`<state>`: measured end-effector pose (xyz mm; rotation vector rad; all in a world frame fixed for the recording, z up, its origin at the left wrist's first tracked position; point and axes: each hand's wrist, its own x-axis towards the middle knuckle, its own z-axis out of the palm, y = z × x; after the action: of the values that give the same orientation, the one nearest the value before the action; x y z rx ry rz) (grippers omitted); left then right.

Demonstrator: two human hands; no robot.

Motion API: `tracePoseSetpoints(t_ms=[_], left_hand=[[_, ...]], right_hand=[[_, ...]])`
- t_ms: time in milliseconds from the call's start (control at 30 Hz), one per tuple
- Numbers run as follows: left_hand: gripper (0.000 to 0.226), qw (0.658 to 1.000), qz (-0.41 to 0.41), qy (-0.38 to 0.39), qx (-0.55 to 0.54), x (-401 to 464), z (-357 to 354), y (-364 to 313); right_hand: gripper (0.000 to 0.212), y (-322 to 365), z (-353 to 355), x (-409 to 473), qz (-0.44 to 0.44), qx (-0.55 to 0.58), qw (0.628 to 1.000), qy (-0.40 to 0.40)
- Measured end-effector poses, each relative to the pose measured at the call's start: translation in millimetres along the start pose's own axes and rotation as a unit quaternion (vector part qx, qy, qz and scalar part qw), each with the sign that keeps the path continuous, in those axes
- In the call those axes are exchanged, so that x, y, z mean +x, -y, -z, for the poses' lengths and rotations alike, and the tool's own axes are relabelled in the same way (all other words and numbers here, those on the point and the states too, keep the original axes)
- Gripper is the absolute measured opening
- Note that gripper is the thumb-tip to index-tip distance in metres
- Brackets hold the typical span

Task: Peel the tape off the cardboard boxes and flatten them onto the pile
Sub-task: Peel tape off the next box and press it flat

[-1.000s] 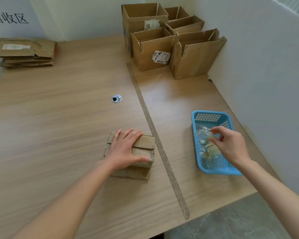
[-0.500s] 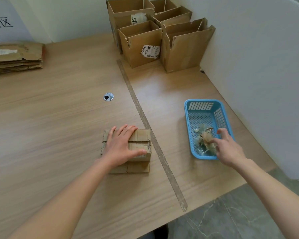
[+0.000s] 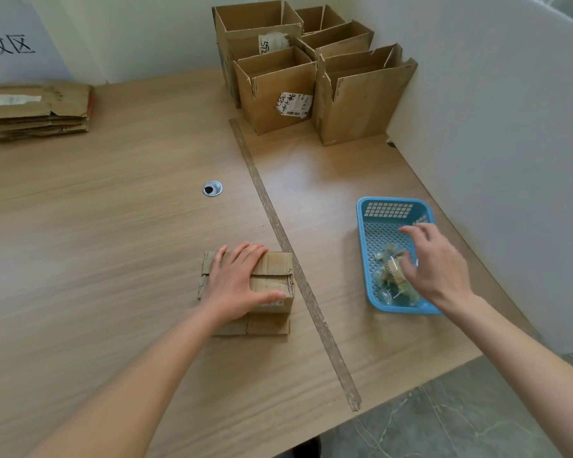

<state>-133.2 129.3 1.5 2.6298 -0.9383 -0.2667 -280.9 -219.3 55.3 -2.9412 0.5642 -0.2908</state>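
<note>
Lifted from the tape scraps (image 3: 392, 271), the right hand (image 3: 439, 269) now hovers over the blue basket (image 3: 389, 206), fingers loosely spread and empty. Left hand (image 3: 237, 285) presses flat on the small cardboard box (image 3: 273, 282) on the surface (image 3: 113, 226); the flattened pile (image 3: 37, 109) lies far left.
</note>
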Motion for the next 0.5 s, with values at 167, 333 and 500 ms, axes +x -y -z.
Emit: tracePoseSetpoints(t_ms=[167,333,500], left_hand=[[0.114,0.999,0.036,0.030,-0.001,-2.9,3.5,-11.5],[0.073,0.994,0.079,-0.002,-0.076,-11.2,19.6,-9.9],[0.067,0.980,0.162,-0.087,-0.072,-37.5,41.7,21.6]], right_hand=[[0.062,101.4,-10.6,-8.9,0.182,0.154,0.945,0.225],[0.076,163.8,-32.8,-11.5,0.167,0.180,0.942,0.230],[0.066,176.6,-42.2,-7.1,0.117,0.234,0.951,0.163]])
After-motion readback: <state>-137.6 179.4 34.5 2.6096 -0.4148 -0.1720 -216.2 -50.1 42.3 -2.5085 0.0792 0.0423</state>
